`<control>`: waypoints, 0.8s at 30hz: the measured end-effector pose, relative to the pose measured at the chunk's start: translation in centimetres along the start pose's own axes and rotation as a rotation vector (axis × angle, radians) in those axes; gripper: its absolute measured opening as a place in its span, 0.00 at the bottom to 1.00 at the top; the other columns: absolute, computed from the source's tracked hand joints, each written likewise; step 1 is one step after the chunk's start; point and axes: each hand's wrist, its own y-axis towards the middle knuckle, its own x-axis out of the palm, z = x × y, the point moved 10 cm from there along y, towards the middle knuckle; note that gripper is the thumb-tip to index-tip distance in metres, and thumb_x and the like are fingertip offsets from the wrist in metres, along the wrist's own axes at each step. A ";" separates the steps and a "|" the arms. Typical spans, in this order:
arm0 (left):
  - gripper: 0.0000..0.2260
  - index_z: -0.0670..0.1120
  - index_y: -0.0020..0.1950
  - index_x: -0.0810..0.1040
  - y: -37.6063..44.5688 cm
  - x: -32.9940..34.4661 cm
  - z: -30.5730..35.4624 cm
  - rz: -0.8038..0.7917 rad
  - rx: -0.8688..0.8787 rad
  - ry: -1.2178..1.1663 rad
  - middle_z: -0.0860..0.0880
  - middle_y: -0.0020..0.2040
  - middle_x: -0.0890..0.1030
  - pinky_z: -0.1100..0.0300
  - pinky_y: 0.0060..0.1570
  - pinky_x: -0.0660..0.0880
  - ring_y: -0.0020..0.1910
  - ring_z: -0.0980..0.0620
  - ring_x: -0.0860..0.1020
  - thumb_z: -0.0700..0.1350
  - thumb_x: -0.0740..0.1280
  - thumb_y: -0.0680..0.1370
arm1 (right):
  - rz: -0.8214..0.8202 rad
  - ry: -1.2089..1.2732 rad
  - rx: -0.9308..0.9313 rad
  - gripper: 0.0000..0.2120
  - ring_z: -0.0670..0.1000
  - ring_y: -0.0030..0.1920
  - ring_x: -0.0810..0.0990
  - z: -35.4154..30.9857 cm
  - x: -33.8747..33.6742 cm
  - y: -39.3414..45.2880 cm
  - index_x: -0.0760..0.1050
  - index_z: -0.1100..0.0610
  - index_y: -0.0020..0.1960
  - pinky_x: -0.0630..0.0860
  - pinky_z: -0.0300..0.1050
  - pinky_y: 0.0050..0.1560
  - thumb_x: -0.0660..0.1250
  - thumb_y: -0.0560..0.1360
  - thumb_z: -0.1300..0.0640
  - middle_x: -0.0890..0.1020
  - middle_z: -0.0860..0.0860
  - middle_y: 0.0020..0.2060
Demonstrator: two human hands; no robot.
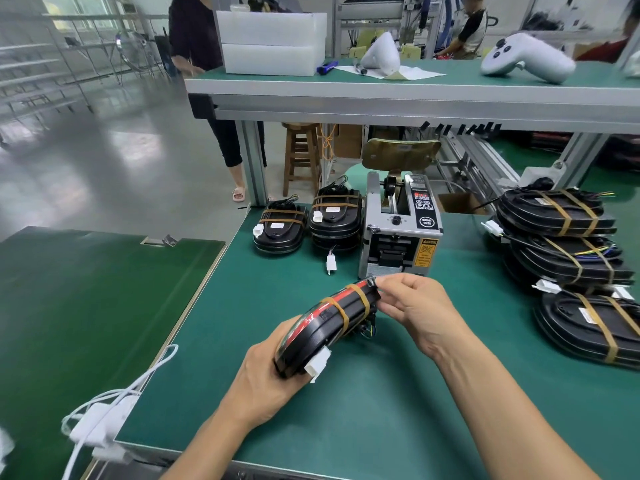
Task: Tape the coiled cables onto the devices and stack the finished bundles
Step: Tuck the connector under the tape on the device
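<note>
The left hand (pixel 263 379) grips the near end of a black oval plastic device with a red stripe (pixel 329 320), held on edge above the green bench mat (pixel 381 393). The right hand (pixel 419 306) pinches its far end, beside the second brown tape band (pixel 362 299). Both bands look applied; stacking it on the finished bundles (pixel 311 223) beyond the fingertips remains.

A black oval device (pixel 327 327) with a red edge, two tan tape bands and a white connector, tilted on edge above the green table.
</note>
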 end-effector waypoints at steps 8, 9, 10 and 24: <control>0.26 0.67 0.72 0.74 0.0 0.1 0.4 -0.006 0.012 -0.016 0.58 0.58 0.86 0.67 0.55 0.77 0.56 0.54 0.85 0.62 0.76 0.75 | -0.018 -0.036 -0.026 0.09 0.48 0.38 0.86 -0.3 -0.3 0.7 0.81 0.61 0.38 0.83 0.37 0.43 0.73 0.77 0.66 0.86 0.56 0.36; 0.26 0.67 0.72 0.74 0.0 0.0 0.5 -0.002 0.016 -0.022 0.58 0.59 0.86 0.67 0.56 0.77 0.56 0.53 0.85 0.63 0.76 0.75 | -0.020 -0.038 -0.026 0.09 0.48 0.38 0.86 -0.3 -0.3 0.7 0.81 0.61 0.38 0.83 0.37 0.43 0.73 0.77 0.67 0.86 0.57 0.36; 0.26 0.68 0.72 0.74 0.0 0.0 0.6 0.001 0.019 -0.024 0.58 0.59 0.86 0.67 0.56 0.77 0.57 0.54 0.85 0.63 0.76 0.75 | -0.021 -0.041 -0.026 0.09 0.49 0.38 0.87 -0.3 -0.2 0.8 0.81 0.61 0.37 0.83 0.37 0.43 0.73 0.76 0.67 0.86 0.57 0.37; 0.25 0.69 0.70 0.74 0.0 0.0 0.2 0.013 -0.005 -0.003 0.59 0.56 0.86 0.72 0.51 0.75 0.52 0.56 0.83 0.65 0.75 0.74 | 0.054 -0.080 -0.028 0.07 0.49 0.39 0.85 0.0 -0.7 1.1 0.81 0.63 0.38 0.85 0.42 0.51 0.74 0.75 0.67 0.85 0.55 0.34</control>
